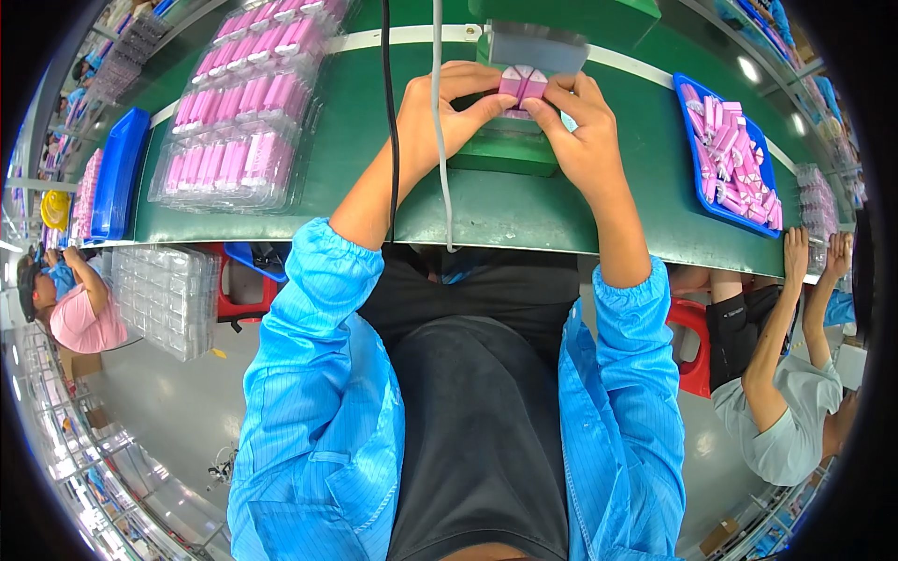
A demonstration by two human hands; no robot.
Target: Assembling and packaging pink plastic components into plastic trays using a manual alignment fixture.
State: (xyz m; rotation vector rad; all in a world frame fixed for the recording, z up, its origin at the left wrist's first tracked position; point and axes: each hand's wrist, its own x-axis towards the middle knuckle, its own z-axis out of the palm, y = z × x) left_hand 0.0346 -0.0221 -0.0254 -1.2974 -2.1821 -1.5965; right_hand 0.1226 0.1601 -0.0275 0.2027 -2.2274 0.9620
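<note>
Two small pink pieces with pale, wedge-marked ends meet side by side between my hands. My left hand (451,110) pinches the left pink piece (510,80) between thumb and fingers. My right hand (585,120) grips the right pink piece (534,85) the same way. Both are held over a green machine base (505,155), just below a grey metal block (535,49) under the machine's green upper part (599,17). My fingers partly cover the pieces, so I cannot tell whether they touch the base.
Clear plastic trays (224,196) of pink pieces are on the left. A blue bin (697,182) heaped with loose pink pieces stands right. A black cable (389,103) and a white cable (441,122) hang before my left arm. People sit at both sides.
</note>
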